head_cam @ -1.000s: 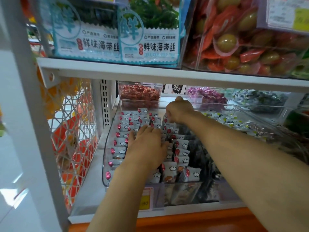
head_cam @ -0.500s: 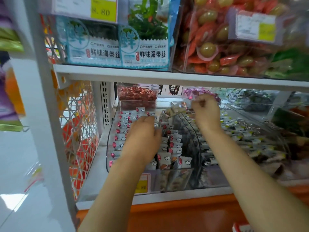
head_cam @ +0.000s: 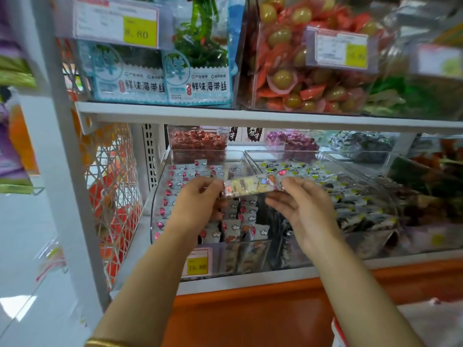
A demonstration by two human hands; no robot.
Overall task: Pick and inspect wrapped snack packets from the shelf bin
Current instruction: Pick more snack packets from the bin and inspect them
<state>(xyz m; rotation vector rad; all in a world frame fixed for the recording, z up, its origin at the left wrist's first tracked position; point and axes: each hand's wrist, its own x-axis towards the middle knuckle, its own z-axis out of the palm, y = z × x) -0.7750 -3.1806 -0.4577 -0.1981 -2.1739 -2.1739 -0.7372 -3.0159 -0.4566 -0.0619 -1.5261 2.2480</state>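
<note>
Left of my hands, the white wire mesh [head_cam: 110, 196] closed the side of the shelf. Just beside it stood the clear wall of the shelf bin [head_cam: 156, 204], which was full of small white packets [head_cam: 175, 194] in neat rows.

My left hand [head_cam: 198, 206] was above these rows with the fingers curled, and it pinched the left end of one snack packet [head_cam: 250, 187]. The packet was lifted out of the bin and lay flat and horizontal just over it, with its printed face turned up to me. I judge this was the best way to read the wrapper and to check the seal at each end.

My right hand [head_cam: 303, 211] pinched the other end between thumb and forefinger, while its other fingers hung loosely spread under the packet. So the hands were apart, joined only by the packet stretched between them.

Below the hands, on the front of the bin, a yellow price tag [head_cam: 198, 265] faced outward for the buyer. Right of my right hand, a second clear bin [head_cam: 280, 152] held yellow-marked packets [head_cam: 360, 204].

Above both hands the white shelf board [head_cam: 250, 116] was near. This is, I think, why the packet was held low and toward me.

The picking seemed done for this packet, and the inspecting was the step in hand. The wrapper looked thin and smooth, so a firm pinch on both ends seemed wise.
</note>
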